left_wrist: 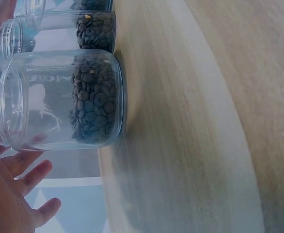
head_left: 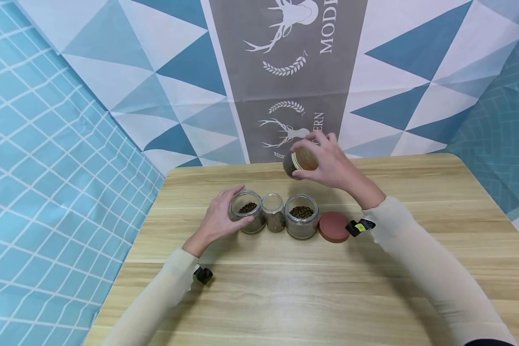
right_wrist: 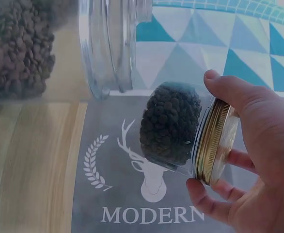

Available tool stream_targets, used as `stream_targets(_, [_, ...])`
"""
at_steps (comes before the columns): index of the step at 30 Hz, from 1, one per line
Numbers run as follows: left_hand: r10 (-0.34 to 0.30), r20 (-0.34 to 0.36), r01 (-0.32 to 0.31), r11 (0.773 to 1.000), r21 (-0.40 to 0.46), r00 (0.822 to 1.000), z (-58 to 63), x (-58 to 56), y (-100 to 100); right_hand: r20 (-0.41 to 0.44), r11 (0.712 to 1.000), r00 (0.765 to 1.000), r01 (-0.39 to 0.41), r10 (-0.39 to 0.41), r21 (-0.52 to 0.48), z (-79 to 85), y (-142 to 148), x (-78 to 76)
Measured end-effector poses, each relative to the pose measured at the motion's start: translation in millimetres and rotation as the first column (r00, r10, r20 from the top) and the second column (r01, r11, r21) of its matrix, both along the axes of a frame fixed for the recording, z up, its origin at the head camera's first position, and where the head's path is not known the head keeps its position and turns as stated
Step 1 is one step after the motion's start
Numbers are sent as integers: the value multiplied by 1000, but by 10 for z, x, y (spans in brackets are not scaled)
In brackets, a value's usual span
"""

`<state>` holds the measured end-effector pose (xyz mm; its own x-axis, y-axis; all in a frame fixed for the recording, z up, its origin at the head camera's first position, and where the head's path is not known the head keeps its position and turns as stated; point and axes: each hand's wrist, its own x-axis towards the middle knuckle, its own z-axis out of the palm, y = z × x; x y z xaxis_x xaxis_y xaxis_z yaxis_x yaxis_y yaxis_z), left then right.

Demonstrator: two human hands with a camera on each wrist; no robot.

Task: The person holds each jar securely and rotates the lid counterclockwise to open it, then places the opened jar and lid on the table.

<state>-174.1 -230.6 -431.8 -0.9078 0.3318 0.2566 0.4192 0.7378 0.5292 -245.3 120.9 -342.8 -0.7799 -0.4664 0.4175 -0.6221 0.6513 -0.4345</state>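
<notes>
My left hand (head_left: 218, 211) curves round the rim of an open glass jar (left_wrist: 55, 111), with the thumb along its front and the fingers behind. Dark brown pellets (left_wrist: 93, 97) fill the lower part of this jar, which stands upright on the table. My right hand (head_left: 328, 161) grips a small glass jar with a gold lid (right_wrist: 212, 141) by that lid, raised above the back of the table. The raised jar is tilted, its dark pellets (right_wrist: 171, 124) showing through the glass.
A narrow glass jar (head_left: 275, 218) and a wider open jar of pellets (head_left: 302, 223) stand in a row beside the left-hand jar. Right of them is a round reddish-brown lid (head_left: 334, 227). All are on a wooden table (head_left: 285, 288), with a patterned wall covering (head_left: 190, 72) behind.
</notes>
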Motion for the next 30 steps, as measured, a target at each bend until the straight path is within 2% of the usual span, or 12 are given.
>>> stream_targets(8, [-7, -6, 7, 1000, 2, 1000, -9, -4, -16, -23, 997, 1000, 0, -2, -81, 10, 15, 158])
stream_targets(14, [-9, -6, 9, 1000, 3, 1000, -17, -10, -32, -69, 996, 997, -37, 32, -80, 6, 4, 296])
stream_targets(20, [-12, -11, 12, 1000, 10, 1000, -2, 6, -49, -97, 995, 993, -75, 68, -72, -5, -12, 363])
stream_targets(24, [-20, -32, 20, 1000, 1, 999, 55, 0, -69, -87, 994, 994, -79, 72, -76, -9, -19, 377])
stream_targets(30, [-47, -83, 44, 998, -42, 995, 234, -67, -31, -85, 994, 995, -66, 59, -83, -25, -12, 378])
